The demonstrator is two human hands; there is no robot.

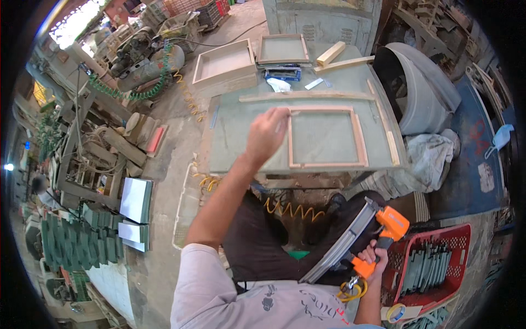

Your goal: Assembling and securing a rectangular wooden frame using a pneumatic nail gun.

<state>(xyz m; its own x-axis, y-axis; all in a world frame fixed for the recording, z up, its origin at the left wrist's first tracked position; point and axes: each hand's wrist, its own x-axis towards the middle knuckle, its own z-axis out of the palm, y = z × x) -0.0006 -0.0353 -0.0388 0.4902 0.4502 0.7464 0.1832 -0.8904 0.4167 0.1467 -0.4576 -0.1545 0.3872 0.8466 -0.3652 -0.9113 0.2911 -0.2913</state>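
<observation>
On the pale green work table (pixel 246 153) lies a thin rectangular wooden frame (pixel 323 165). My left hand (pixel 267 134) is at its far left corner, fingers curled together on the wood; the fingertips are partly hidden. Over my lap, my right hand (pixel 373 256) is closed round the grip of an orange nail gun (pixel 393 222). Its long grey magazine (pixel 342 238) slants down to the left, and a yellow air hose (pixel 353 290) hangs from the grip. A loose wooden strip (pixel 307 96) lies just beyond the frame.
Wooden boxes (pixel 224 60) and a smaller box frame (pixel 282 49) stand at the table's far side, near a blue carton (pixel 282 73) and wood offcuts (pixel 331 54). A red crate (pixel 433 268) holds strips at my right. The coiled yellow hose (pixel 293 210) runs below the table.
</observation>
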